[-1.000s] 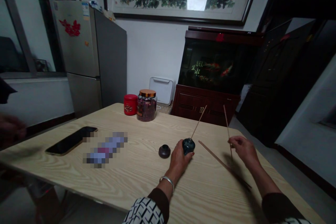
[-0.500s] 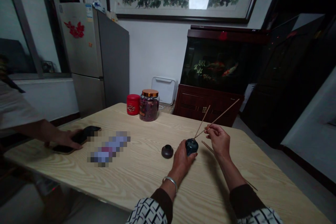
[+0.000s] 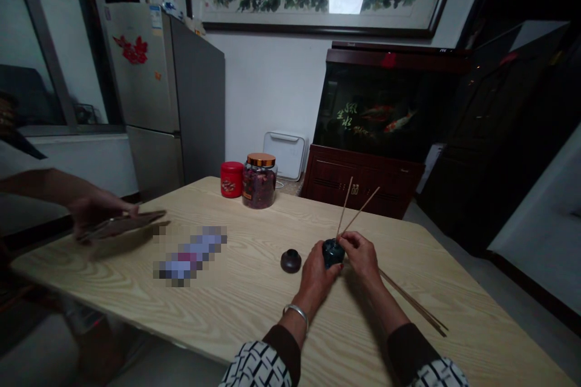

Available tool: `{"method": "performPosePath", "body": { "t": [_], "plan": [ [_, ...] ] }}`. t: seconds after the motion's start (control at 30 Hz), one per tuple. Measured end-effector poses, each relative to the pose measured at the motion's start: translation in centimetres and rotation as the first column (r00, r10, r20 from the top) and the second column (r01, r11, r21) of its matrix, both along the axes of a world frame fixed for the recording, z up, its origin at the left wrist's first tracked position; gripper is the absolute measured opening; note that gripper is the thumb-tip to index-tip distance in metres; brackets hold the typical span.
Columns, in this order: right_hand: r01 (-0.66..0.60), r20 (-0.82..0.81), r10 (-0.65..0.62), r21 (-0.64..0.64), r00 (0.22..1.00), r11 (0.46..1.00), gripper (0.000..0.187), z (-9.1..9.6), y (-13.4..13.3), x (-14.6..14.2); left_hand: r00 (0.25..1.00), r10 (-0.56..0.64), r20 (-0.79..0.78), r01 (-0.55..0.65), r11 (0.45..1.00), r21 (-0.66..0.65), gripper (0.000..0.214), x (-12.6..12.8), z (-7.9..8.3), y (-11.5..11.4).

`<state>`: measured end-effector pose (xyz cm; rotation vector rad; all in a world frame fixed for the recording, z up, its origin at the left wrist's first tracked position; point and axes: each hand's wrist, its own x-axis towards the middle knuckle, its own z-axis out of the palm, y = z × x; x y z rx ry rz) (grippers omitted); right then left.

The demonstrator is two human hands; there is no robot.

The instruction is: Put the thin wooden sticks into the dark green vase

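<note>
Since a second ago, our right hand [image 3: 362,256] has swung in from the right side of the frame to the small dark jar [image 3: 333,252], bringing a second stick [image 3: 363,208] with it, and that stick now stands in the jar's mouth beside the first stick [image 3: 345,204]. At the left edge, another person's hand [image 3: 93,210] has lifted the phone [image 3: 127,225] off the table [image 3: 236,302].

We hold the jar just right of centre frame, low on the table. Our left hand [image 3: 316,269] wraps it from the left, fingers curled round its body. Our right hand's fingertips pinch the second stick just above the jar's rim; how tightly, we cannot tell. Both sticks lean up and to the right, fanning apart at their tips.

More sticks [image 3: 411,302] lie flat on the table to the lower right, near our right wrist. The jar's lid [image 3: 290,260] sits just left of our left hand.

We judge the step to be seating sticks one at a time in the jar. Next would call for letting go of this stick, reaching back to the loose ones, and keeping the jar steady with our left hand so it does not tip.
</note>
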<state>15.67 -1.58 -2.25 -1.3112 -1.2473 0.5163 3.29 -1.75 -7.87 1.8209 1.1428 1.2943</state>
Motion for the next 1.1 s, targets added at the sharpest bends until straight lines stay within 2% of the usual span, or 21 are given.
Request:
{"method": "performPosePath", "body": {
  "t": [0.07,0.13,0.23,0.27,0.33,0.4,0.43,0.5,0.6,0.8,0.93,1.0,1.03,1.1],
  "plan": [
    [-0.032,-0.008,0.032,-0.020,0.999,0.999,0.032,-0.3,-0.2,0.8,1.000,-0.001,0.004,0.001,1.000,0.006,0.057,0.0,-0.1,0.1],
    [-0.039,0.023,0.040,-0.044,0.999,0.998,0.036,-0.4,-0.7,3.0,1.000,0.001,0.003,-0.001,1.000,0.012,0.056,0.1,-0.3,0.1],
    [0.068,0.239,-0.035,-0.131,0.970,0.989,0.033,-0.4,-2.2,8.1,1.000,0.004,0.002,-0.004,1.000,0.004,0.057,0.1,-0.4,0.1],
    [0.134,0.377,-0.066,-0.157,0.924,0.979,0.028,-0.4,-2.8,9.9,1.000,0.003,0.003,-0.003,1.000,-0.002,0.058,0.1,-0.4,0.1],
    [0.261,0.643,-0.060,-0.224,0.764,0.939,0.021,-0.5,-4.3,12.9,1.000,-0.002,0.006,0.002,1.000,-0.006,0.059,0.0,-0.3,0.1],
    [0.340,0.792,0.026,-0.291,0.610,0.894,0.019,-0.8,-5.5,14.6,1.000,0.000,0.002,0.000,1.000,-0.002,0.059,0.0,-0.3,0.0],
    [0.361,0.825,0.074,-0.323,0.560,0.875,0.019,-1.1,-6.0,14.9,1.000,0.005,-0.001,-0.005,1.000,0.000,0.059,0.0,-0.3,0.0],
    [0.384,0.856,0.128,-0.353,0.501,0.853,0.020,-1.6,-6.6,14.7,1.000,0.012,-0.003,-0.012,1.000,0.004,0.059,0.1,-0.4,0.0],
    [0.426,0.877,0.114,-0.336,0.467,0.840,0.019,-2.1,-6.6,13.8,1.000,0.014,0.004,-0.014,1.000,0.007,0.059,0.2,-0.6,0.0],
    [0.470,0.855,0.054,-0.335,0.515,0.817,0.016,-2.0,-6.2,13.4,1.000,0.014,0.001,-0.014,1.000,0.011,0.058,0.3,-0.5,0.1],
    [0.450,0.821,-0.021,-0.291,0.571,0.844,0.014,-0.7,-6.4,14.3,1.000,0.009,0.008,-0.009,1.000,-0.001,0.058,0.2,-0.3,0.0],
    [0.429,0.756,-0.119,-0.227,0.644,0.874,0.015,0.6,-6.2,14.8,1.000,0.004,0.009,-0.004,1.000,0.002,0.057,0.1,-0.3,0.0],
    [0.407,0.680,-0.176,-0.195,0.712,0.892,0.016,1.4,-6.1,15.0,1.000,0.004,0.007,-0.004,1.000,0.003,0.056,0.1,-0.3,0.0],
    [0.342,0.387,-0.267,-0.139,0.882,0.929,0.021,3.1,-5.7,14.7,1.000,0.009,0.003,-0.009,1.000,0.007,0.056,0.1,-0.3,0.0]
  ]
}}
